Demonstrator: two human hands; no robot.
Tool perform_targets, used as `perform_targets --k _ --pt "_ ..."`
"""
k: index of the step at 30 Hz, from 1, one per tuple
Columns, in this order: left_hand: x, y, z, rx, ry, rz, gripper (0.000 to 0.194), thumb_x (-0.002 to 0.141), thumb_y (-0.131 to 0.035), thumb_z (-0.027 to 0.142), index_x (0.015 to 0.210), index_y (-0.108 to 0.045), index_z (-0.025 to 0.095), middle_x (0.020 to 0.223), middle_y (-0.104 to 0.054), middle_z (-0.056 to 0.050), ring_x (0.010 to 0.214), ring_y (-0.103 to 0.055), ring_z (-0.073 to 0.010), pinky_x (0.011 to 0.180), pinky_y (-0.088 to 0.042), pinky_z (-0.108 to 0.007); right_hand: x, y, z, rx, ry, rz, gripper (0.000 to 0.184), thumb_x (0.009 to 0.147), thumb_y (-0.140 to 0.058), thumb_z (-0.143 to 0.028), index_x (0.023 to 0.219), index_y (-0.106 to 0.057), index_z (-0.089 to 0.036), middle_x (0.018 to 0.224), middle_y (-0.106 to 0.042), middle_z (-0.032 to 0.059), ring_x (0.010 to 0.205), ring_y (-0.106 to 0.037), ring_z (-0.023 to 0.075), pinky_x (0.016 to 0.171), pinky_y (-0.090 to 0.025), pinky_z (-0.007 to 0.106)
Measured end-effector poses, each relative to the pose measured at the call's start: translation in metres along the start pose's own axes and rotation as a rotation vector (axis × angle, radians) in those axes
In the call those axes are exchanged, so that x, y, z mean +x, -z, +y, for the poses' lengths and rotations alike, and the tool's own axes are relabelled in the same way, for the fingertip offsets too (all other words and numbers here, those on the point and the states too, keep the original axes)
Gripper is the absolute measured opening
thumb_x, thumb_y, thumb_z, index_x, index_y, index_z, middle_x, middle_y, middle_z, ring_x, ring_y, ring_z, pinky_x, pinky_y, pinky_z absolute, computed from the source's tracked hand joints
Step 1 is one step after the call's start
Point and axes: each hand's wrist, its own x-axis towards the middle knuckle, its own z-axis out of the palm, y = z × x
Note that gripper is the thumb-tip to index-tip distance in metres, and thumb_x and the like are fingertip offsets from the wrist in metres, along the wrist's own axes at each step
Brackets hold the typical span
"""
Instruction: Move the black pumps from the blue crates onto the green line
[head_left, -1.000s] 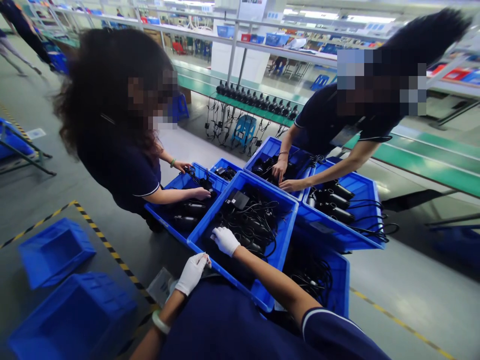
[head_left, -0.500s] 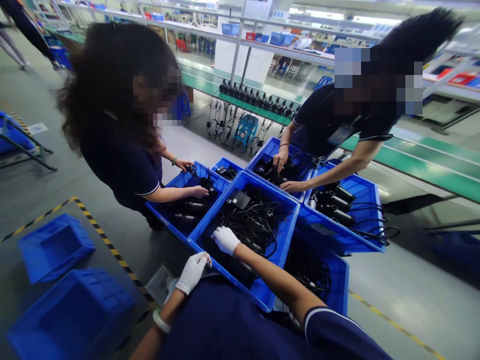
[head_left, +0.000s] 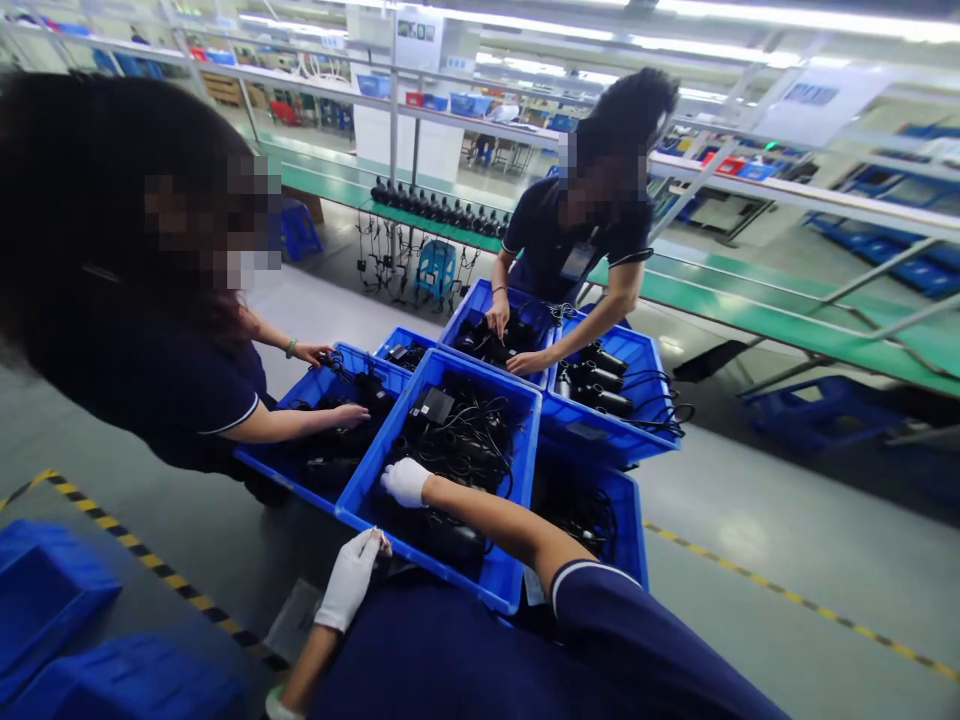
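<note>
- right grip (head_left: 406,482): white cotton glove, fingers curled down onto the black cables in the centre blue plastic bin (head_left: 529,450); can't tell if it has hold of anything
- left grip (head_left: 349,579): white glove, fingertips pinched together just above the near corner of that bin, outside it; nothing visible in the pinch, can't tell if it's holding something small
- black power adapter (head_left: 433,406): lies on top of the tangled black cables (head_left: 469,445) near the far side of the centre bin
- co-worker on the left (head_left: 172,400): both hands on the contents of the left blue bin (head_left: 285,465)
- co-worker at the far side (head_left: 574,240): both hands at the far blue bin (head_left: 480,298), over black units
- right blue bin (head_left: 607,445): black cylindrical units (head_left: 604,380) in a row, cables trailing over the rim
- blue bins (head_left: 45,600) sit on the floor at lower left, beside yellow-black hazard tape (head_left: 150,565)
- beyond: black units in a row (head_left: 435,208) on a green-edged line, cables hanging below
</note>
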Motion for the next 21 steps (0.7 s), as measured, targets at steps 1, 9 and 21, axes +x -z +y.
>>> perform_targets --k 1,9,21 --pt "0.000 0.000 0.000 0.003 0.000 -0.001 0.044 0.078 -0.042 0.056 0.066 -0.054 0.016 0.064 -0.058 -0.003 0.065 -0.053 -0.0172 0.059 -0.042 -0.025 -0.003 -0.002 -0.002 0.009 0.012 0.006 0.019 0.085 -0.046 -0.023 0.094 -0.058 -0.011 0.096 -0.062 0.0135 0.077 -0.061 0.0221 0.063 -0.044 0.032" --pt "0.001 0.000 0.001 -0.028 0.014 0.003 0.042 0.077 -0.044 0.055 0.066 -0.054 0.016 0.067 -0.058 -0.003 0.064 -0.051 -0.0159 0.061 -0.042 -0.025 -0.005 -0.002 0.005 0.083 -0.138 0.042 0.030 0.088 -0.046 -0.034 0.107 -0.056 -0.013 0.103 -0.059 0.0145 0.085 -0.060 0.0226 0.071 -0.045 0.033" --pt "0.002 -0.002 -0.012 -0.027 0.061 0.032 0.043 0.078 -0.042 0.054 0.063 -0.055 0.016 0.062 -0.057 -0.004 0.063 -0.051 -0.0157 0.055 -0.039 -0.024 0.013 0.000 0.009 -0.050 0.052 -0.018 0.027 0.086 -0.049 -0.032 0.096 -0.061 -0.010 0.101 -0.061 0.0164 0.082 -0.061 0.0235 0.068 -0.045 0.033"
